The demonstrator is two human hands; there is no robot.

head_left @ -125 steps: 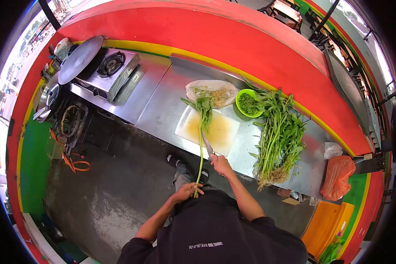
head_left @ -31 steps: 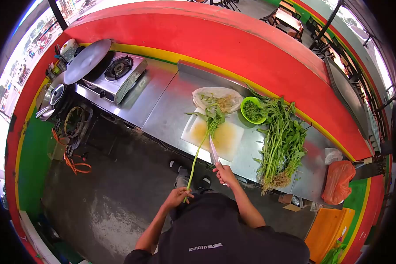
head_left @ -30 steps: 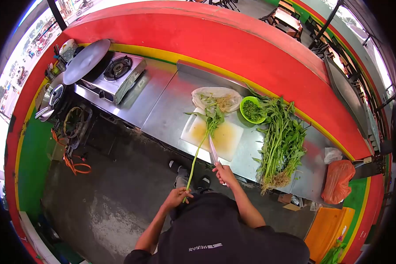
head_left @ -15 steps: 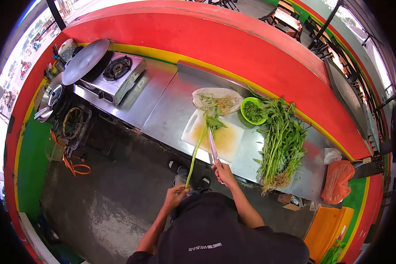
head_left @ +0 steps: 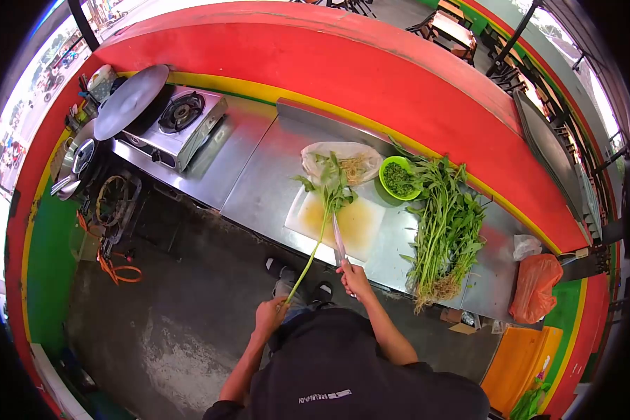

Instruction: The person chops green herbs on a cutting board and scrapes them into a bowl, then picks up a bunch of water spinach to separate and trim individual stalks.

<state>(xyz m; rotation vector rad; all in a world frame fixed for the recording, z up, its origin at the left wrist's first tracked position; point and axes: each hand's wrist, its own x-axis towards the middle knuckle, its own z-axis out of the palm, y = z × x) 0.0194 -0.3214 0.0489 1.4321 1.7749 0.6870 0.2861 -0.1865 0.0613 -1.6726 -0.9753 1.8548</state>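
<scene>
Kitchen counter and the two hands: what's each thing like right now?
Left hand: closed on the stalk
Right hand: closed on the knife
Stalk: long, leafy at top
Knife: blade bare
Cutting board: flat, stained yellow
Green bowl: holding chopped greens
Big bunch: roots on
Stove: no flame visible
Orange bag: bulging

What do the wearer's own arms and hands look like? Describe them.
Left hand and right hand show no gloves. The forearms are bare. Dark sleeves end around the elbows, part of a dark top with small whitish lettering.
</scene>
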